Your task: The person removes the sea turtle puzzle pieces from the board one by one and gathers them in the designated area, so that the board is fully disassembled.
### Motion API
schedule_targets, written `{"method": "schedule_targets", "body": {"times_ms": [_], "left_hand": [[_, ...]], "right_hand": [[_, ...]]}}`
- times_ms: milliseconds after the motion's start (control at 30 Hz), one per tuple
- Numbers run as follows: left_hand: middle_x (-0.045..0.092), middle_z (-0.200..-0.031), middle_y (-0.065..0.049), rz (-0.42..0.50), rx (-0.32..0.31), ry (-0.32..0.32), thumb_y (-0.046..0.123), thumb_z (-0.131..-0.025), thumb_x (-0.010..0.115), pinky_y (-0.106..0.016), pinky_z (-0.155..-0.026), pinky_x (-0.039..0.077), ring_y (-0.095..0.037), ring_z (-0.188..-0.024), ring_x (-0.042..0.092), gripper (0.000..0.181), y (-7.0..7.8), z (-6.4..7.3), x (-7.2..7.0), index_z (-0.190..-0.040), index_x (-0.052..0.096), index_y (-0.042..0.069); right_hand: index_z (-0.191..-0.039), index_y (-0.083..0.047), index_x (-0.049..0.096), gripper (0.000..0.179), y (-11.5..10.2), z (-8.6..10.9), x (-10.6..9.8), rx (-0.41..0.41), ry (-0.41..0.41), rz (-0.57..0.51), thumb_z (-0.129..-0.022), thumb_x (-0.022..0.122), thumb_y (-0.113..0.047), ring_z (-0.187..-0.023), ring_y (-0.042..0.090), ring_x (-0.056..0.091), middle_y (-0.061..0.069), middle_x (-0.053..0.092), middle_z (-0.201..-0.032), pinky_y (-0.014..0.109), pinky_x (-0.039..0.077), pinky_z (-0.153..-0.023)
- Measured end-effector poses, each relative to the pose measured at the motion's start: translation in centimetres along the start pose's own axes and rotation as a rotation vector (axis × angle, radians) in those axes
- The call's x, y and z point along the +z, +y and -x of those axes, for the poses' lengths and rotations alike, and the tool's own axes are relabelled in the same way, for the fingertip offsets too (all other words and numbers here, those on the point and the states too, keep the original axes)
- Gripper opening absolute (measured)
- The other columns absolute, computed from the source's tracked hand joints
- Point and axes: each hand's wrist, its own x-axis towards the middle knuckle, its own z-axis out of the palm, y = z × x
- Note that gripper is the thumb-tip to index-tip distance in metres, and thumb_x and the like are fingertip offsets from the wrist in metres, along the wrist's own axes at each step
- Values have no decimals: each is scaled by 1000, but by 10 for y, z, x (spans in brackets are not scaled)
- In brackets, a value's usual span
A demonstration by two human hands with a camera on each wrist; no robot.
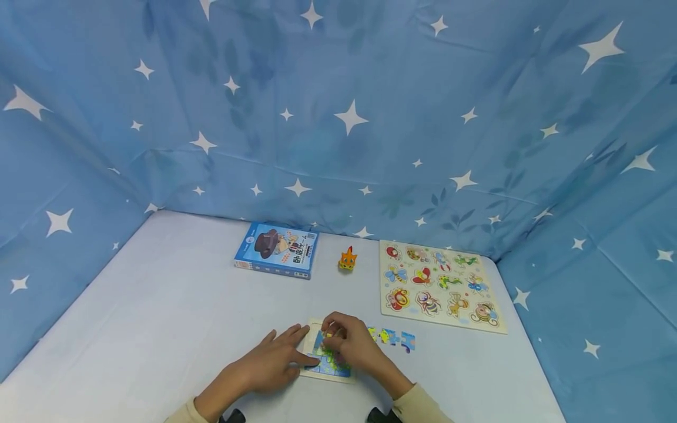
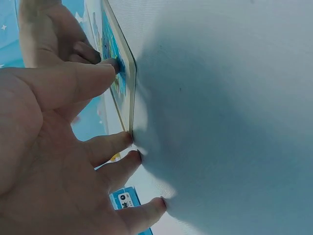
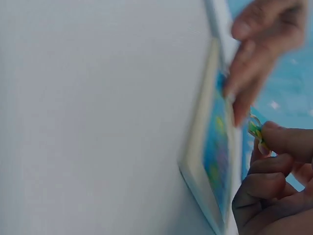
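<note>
A small jigsaw puzzle in a pale wooden tray lies at the table's near middle, partly hidden by both hands. My left hand is spread at its left side; the thumb lies over the puzzle and the other fingertips touch the tray's edge and the table. Above the puzzle, my right hand pinches a green and yellow puzzle piece between thumb and index finger, plain in the right wrist view. Several loose puzzle pieces lie in a row right of the tray.
A blue game box lies at the back left of the white table. To its right stands a small orange and yellow toy figure. A wooden insect puzzle board lies at the right. Blue star-patterned cloth surrounds the table.
</note>
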Motion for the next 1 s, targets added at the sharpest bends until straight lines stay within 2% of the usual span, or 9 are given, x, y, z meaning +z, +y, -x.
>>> {"method": "schedule_targets", "body": {"times_ms": [67,200,333,467,600,833,1000], "left_hand": [[38,-161,-17,-4,-3,1,16,-95,68,-73,-113,22,-39,-152,26,35,0,0,1,-125,75,34],[37,-162,-16,-12,-13,12,17,-95,68,-72,-114,22,-38,-152,26,35,0,0,0,-125,75,35],[37,-162,-15,1,-19,20,16,-95,68,-72,-115,21,-39,-152,25,35,0,3,0,-124,75,33],[37,-162,-16,16,-10,16,15,-95,67,-72,-114,20,-39,-152,25,34,0,3,0,-125,75,31],[37,-162,-15,21,-3,13,15,-95,66,-72,-114,20,-39,-152,25,35,0,2,0,-125,75,31],[37,-162,-14,27,-16,18,15,-95,67,-71,-115,20,-38,-152,25,34,1,0,1,-123,76,31],[38,-162,-14,28,-17,26,15,-95,67,-71,-115,20,-38,-152,25,34,0,0,2,-123,76,32]], "right_hand": [[-99,-10,67,12,1,8,-13,13,36,-11,-91,73,-3,-65,9,53,0,63,-85,22,45,-56],[-95,-10,68,11,8,25,-38,55,118,37,-90,74,-2,-65,10,49,1,59,-79,22,40,-57],[-90,-8,67,12,19,40,-50,123,123,79,-87,76,0,-66,11,49,-1,56,-76,22,40,-55],[-86,-6,65,15,29,50,-48,164,107,109,-83,79,0,-68,11,51,-3,56,-74,21,42,-56],[-83,-8,64,18,33,53,-43,153,155,173,-81,81,0,-67,10,50,-4,54,-73,22,42,-57],[-82,-11,65,19,30,54,-37,116,200,306,-80,82,-2,-69,9,48,-5,55,-75,23,43,-59],[-84,-10,64,20,27,54,-35,139,229,326,-80,82,-2,-69,10,49,-4,55,-76,23,44,-60]]}}
